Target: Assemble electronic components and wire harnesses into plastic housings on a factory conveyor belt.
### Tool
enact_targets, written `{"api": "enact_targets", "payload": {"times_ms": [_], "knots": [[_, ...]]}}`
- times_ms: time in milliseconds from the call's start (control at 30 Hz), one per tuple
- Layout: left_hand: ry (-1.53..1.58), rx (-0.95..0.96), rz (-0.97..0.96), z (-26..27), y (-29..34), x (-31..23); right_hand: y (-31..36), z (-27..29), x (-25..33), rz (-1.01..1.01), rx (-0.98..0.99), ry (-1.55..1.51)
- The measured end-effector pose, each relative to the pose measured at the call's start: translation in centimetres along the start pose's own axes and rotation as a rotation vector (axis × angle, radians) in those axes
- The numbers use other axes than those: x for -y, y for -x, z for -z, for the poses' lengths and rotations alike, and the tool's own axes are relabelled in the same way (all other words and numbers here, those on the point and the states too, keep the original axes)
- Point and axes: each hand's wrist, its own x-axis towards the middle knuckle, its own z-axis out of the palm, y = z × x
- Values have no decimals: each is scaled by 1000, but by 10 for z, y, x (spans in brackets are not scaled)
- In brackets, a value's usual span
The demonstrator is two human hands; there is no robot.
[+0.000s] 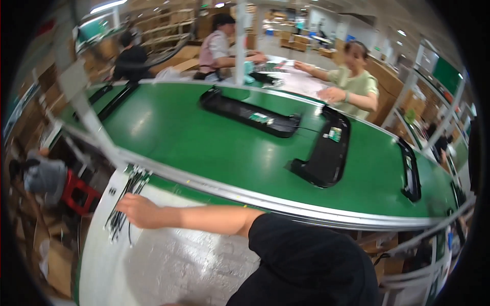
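My right hand point(140, 210) reaches across to the left, its fingers closed at a bundle of thin black cables point(133, 182) with small light connectors. The cables lie on a white, glossy work surface point(178, 260) beside the conveyor. Some cable ends hang out below my fingers; how many strands are pinched is hidden. Only a sliver of skin at the lower edge, perhaps my left hand point(172, 304), is seen, and its fingers are out of sight.
Beyond a metal rail runs a green conveyor belt point(168, 127). On it lie long black housings point(245, 115), some with small green circuit boards, including an angled one point(326, 148). Across the belt, two people work at a white table point(301, 76). A red stool point(80, 194) stands at the left.
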Motion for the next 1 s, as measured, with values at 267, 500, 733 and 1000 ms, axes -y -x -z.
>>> {"api": "enact_targets", "payload": {"times_ms": [267,500,733,1000], "knots": [[1153,363,253,-22,-43,-41,24,7,8,-52,168,41],[1081,289,296,-15,-53,-61,-4,29,42,201,77,109],[832,28,417,-10,-35,-2,-37,89,50,356,-89,330],[-674,144,1184,26,42,101,-22,112,49,-138,-118,208]]}}
